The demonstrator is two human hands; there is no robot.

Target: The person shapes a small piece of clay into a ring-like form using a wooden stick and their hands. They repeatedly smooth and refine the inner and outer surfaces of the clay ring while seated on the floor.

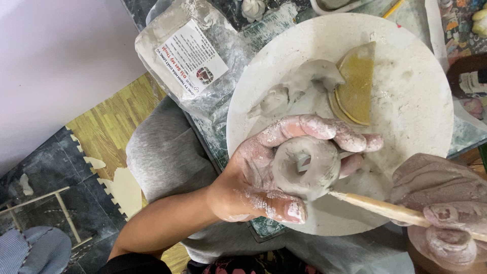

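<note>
head view | from above, facing steeply down | close over round white board [406,101]

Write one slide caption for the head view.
Left hand cradles grey clay ring; right hand touches it with wooden stick.

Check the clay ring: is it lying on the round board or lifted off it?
Lifted: the left hand cups the clay ring above the round board, while the right hand's wooden stick touches it.

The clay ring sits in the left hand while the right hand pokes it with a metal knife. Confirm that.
Not quite. The tool is a wooden stick, not a metal knife. The head view shows the left hand holding the clay ring while the right hand presses the stick's tip against it.
</note>
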